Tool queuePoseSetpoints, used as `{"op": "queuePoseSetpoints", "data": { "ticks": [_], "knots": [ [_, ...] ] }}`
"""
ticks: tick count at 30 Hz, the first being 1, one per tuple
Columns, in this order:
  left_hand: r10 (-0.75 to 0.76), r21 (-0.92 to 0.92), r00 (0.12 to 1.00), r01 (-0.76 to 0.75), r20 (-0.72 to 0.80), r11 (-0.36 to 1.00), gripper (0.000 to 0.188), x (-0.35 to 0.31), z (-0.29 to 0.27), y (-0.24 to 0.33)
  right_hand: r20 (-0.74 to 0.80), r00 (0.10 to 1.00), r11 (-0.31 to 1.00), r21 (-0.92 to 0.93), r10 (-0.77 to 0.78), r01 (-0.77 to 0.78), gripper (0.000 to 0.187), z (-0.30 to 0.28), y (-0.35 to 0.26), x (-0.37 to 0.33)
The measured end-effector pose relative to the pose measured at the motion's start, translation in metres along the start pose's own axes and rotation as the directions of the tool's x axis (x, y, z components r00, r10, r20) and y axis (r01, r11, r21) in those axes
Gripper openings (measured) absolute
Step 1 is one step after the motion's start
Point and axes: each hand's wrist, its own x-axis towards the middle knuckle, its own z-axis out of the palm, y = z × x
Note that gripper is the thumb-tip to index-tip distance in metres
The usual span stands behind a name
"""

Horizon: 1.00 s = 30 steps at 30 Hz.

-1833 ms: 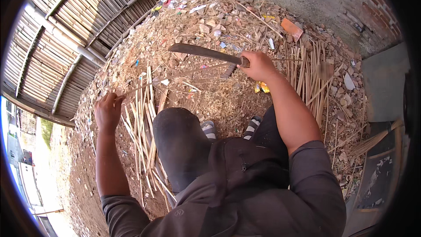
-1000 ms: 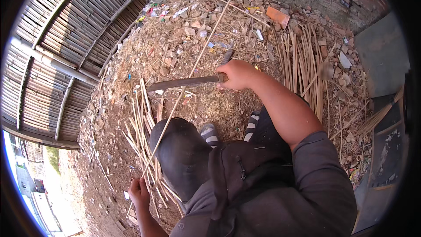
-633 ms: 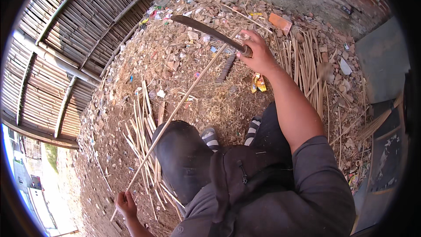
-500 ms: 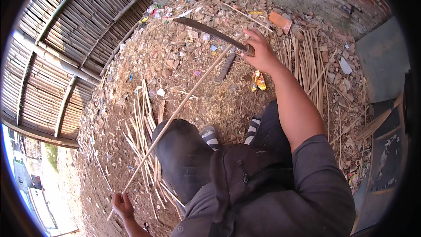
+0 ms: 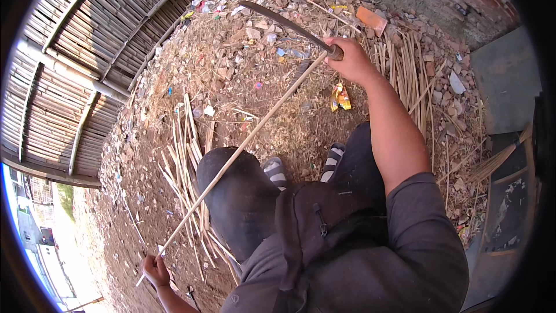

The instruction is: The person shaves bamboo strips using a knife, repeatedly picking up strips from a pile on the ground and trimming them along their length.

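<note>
My right hand (image 5: 352,62) is closed around the handle of a curved machete (image 5: 289,23), whose dark blade points away to the far left. A long thin bamboo strip (image 5: 255,132) slants across my bent left knee. Its far end meets the machete near the handle, by my right fingers; whether those fingers also grip it, I cannot tell. Toward the near left, my left hand (image 5: 157,270) pinches the strip close to its lower end, with a short tip sticking out past the fingers.
Split bamboo strips (image 5: 188,150) are heaped left of my left leg, and another pile (image 5: 405,72) lies at the right. Rubble and litter cover the ground, including a yellow wrapper (image 5: 340,97) and an orange brick (image 5: 371,20). A bamboo-slat wall (image 5: 63,81) stands at left.
My right hand and the machete have shifted slightly right, with the blade tip farther away. My left hand has moved a little left, still on the strip.
</note>
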Motion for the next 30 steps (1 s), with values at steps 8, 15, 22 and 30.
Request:
{"op": "queuePoseSetpoints", "data": {
  "ticks": [8, 15, 22, 30],
  "knots": [
    [-0.122, -0.050, 0.992, 0.123, 0.033, 0.991, 0.041, -0.012, 0.010, -0.011, 0.034, 0.998, 0.985, -0.160, -0.061, 0.066, 0.041, -0.007, -0.007, -0.002],
    [-0.127, -0.031, 0.992, 0.127, 0.000, 0.991, 0.027, -0.014, 0.022, 0.015, 0.089, 0.996, 0.997, -0.077, 0.022, -0.015, 0.038, -0.008, -0.019, -0.004],
    [-0.125, 0.063, 0.991, 0.128, -0.048, 0.990, 0.028, -0.014, 0.028, -0.002, 0.077, 0.996, 0.999, -0.006, 0.034, -0.033, 0.032, -0.006, -0.030, -0.004],
    [0.001, 0.334, 0.938, 0.123, -0.347, 0.934, 0.034, 0.055, -0.001, -0.036, 0.110, 0.989, 0.989, 0.102, 0.096, -0.107, 0.035, -0.025, -0.030, -0.004]
  ]
}}
